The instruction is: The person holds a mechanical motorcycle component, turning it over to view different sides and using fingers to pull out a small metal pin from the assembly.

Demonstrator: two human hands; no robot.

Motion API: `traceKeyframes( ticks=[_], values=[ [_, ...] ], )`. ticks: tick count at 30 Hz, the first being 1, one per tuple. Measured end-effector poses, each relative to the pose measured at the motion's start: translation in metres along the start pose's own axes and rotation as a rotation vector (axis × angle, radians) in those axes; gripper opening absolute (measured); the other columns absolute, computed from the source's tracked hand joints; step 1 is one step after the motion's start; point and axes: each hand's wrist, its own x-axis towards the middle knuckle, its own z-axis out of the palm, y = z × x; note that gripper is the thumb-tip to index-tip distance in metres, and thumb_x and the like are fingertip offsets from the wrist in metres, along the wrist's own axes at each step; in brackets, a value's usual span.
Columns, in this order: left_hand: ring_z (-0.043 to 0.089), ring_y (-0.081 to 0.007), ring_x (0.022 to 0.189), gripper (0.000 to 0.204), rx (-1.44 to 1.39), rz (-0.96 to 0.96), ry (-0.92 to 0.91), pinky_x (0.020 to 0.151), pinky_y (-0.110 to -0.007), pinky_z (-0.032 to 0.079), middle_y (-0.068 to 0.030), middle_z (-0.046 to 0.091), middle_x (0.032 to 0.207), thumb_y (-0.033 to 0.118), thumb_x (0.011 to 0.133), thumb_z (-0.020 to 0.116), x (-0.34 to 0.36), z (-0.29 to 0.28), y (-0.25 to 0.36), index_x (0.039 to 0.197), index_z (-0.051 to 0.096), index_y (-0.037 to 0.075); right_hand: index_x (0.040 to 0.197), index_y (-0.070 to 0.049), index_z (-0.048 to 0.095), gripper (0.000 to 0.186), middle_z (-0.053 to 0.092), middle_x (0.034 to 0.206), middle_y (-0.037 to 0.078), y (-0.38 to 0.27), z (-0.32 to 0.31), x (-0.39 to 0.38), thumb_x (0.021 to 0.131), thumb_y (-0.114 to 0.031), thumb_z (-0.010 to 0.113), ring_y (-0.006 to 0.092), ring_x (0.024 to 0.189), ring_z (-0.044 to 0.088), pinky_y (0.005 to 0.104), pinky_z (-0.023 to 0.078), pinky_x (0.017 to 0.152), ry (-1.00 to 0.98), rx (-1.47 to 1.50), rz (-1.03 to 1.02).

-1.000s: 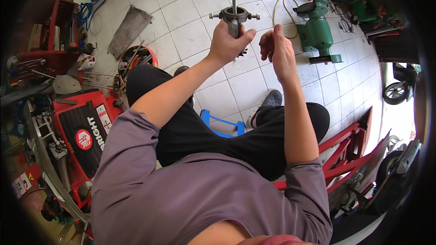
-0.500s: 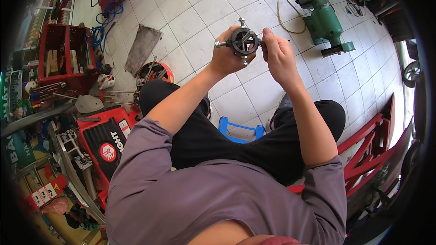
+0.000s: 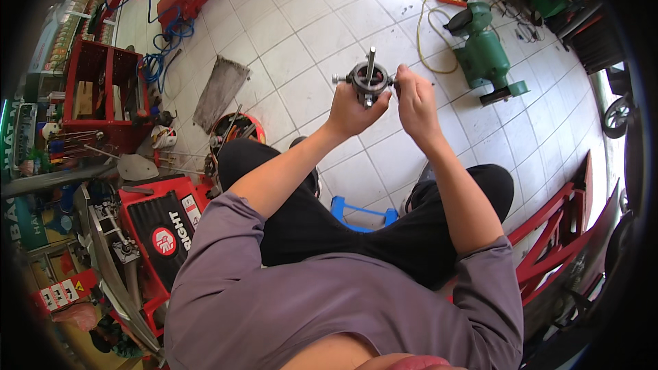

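Note:
Over the tiled floor, in front of my knees, my left hand [image 3: 351,111] is closed around a dark metal ring tool [image 3: 370,89] with bolts sticking out from its sides. A flat metal bar [image 3: 371,65] rises from the ring's far side, and a bolt head points back toward me. My right hand [image 3: 418,104] is closed at the tool's right side, its thumb and fingers pinching the bolt there. A thin dark tip shows past those fingers; most of what they grip is hidden.
A green bench grinder [image 3: 483,55] stands on the floor at the right, near a yellow cable. A blue step stool [image 3: 363,210] is between my feet. On the left are a red toolbox [image 3: 103,120], a red-and-black case [image 3: 154,233], a round tub of tools and a grey board [image 3: 221,92].
The ring tool has tilted in my hands, so its flat bar now stands up at the far side. Both hands have come slightly nearer to me, and my head view has shifted a little.

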Motion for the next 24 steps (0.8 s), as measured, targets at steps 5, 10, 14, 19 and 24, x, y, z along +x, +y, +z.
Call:
traceKeyframes(
  ticks=[5,10,14,19,24],
  values=[
    [0.060,-0.0302,0.072,0.029,0.483,0.363,0.161,0.064,-0.040,0.049,-0.0093,0.058,0.085,0.013,0.070,0.071,0.002,-0.002,-0.001,0.095,0.058,0.006,0.057,-0.004,0.038,0.056,0.032,0.052,-0.001,0.010,-0.001,0.005,0.100,-0.040,0.037,0.0097,0.052,0.030,0.0331,0.027,0.046,-0.101,0.085,0.265],
    [0.061,-0.0275,0.072,0.022,0.257,0.269,0.150,0.063,-0.036,0.049,-0.0113,0.060,0.088,0.011,0.074,0.071,-0.002,0.002,0.012,0.091,0.059,0.004,0.058,0.000,0.035,0.052,0.030,0.050,0.002,0.017,0.006,0.002,0.101,-0.031,0.035,0.0116,0.051,0.028,0.0361,0.026,0.046,-0.004,0.136,0.064],
    [0.059,-0.0136,0.059,0.013,0.047,-0.015,0.055,0.055,-0.029,0.046,-0.0067,0.058,0.065,0.011,0.081,0.067,-0.011,0.009,0.020,0.082,0.057,0.002,0.060,0.004,0.040,0.051,0.037,0.048,0.011,0.009,0.007,0.002,0.100,-0.027,0.035,0.0182,0.047,0.033,0.0400,0.030,0.047,0.071,-0.047,-0.063],
    [0.058,-0.0118,0.055,0.013,-0.167,-0.157,0.017,0.049,-0.030,0.044,-0.0032,0.057,0.062,0.011,0.081,0.066,-0.014,0.013,0.003,0.082,0.056,0.003,0.060,0.004,0.046,0.052,0.045,0.049,0.018,-0.002,0.010,0.000,0.100,-0.027,0.034,0.0282,0.045,0.043,0.0430,0.035,0.049,0.099,-0.219,-0.115],
    [0.058,-0.0092,0.062,0.013,-0.501,-0.361,-0.057,0.056,-0.025,0.048,0.0010,0.058,0.069,0.007,0.084,0.063,-0.010,0.010,0.023,0.095,0.057,0.003,0.063,0.003,0.052,0.054,0.053,0.056,0.021,-0.003,0.003,0.001,0.100,-0.032,0.033,0.0340,0.051,0.054,0.0434,0.039,0.052,0.072,-0.389,-0.126]
  ],
)
